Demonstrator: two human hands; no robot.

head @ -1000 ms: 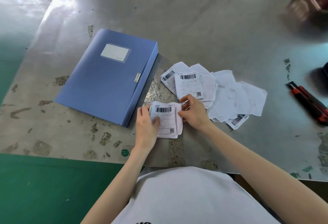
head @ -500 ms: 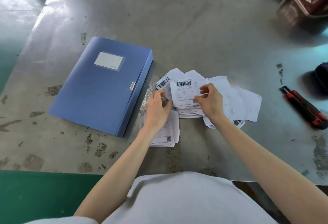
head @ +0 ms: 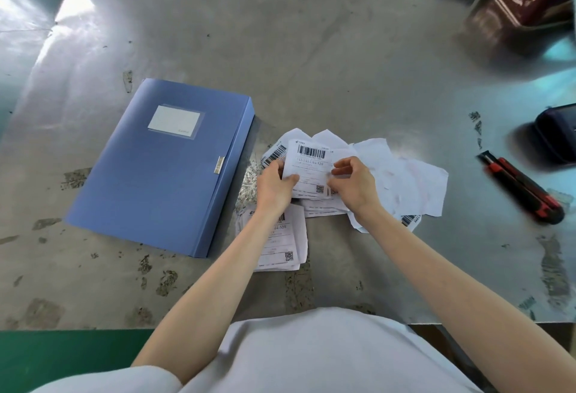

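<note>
Left hand (head: 274,187) and right hand (head: 353,185) each pinch a side edge of the top barcode slip (head: 310,163), just right of the blue file box (head: 165,168). Judgement: lift it clear of the loose pile (head: 405,180) beneath, then square it onto the sorted stack (head: 280,249) off the box's near corner.

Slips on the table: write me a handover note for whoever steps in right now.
Left hand: grips the slip by its left edge.
Right hand: pinches its right edge.
The slip is over the pile, barcode up.
Done: a few slips lie in a stack nearer the person, partly under the left forearm.
Left: probably add this slip to the stack, then go through the rest of the pile. The folder, left of the pile, is closed.
</note>
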